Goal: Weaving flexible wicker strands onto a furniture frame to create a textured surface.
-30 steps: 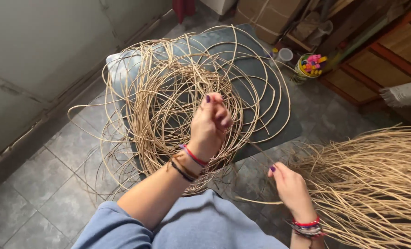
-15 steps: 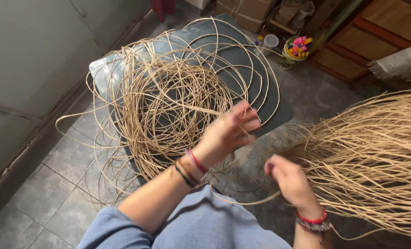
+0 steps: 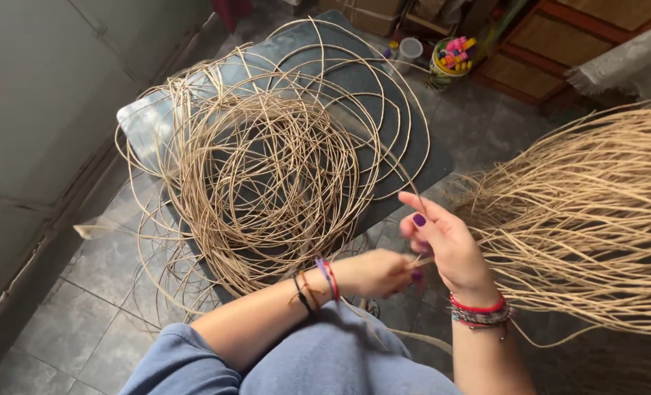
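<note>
While the left hand (image 3: 376, 272) closes its fingers around the end of a thin tan cane strand (image 3: 422, 259), the right hand (image 3: 446, 245) meets it just above, thumb and bent fingers pinching the same strand while the forefinger points out loosely. Both hands hang over the grey tiled floor (image 3: 69, 292), between a tangled coil of cane (image 3: 267, 168) lying on a dark mat (image 3: 413, 146) and a loose sheaf of straight cane (image 3: 596, 212) spreading to the right. Beyond the mat stands a small pot of coloured bits (image 3: 451, 57).
</note>
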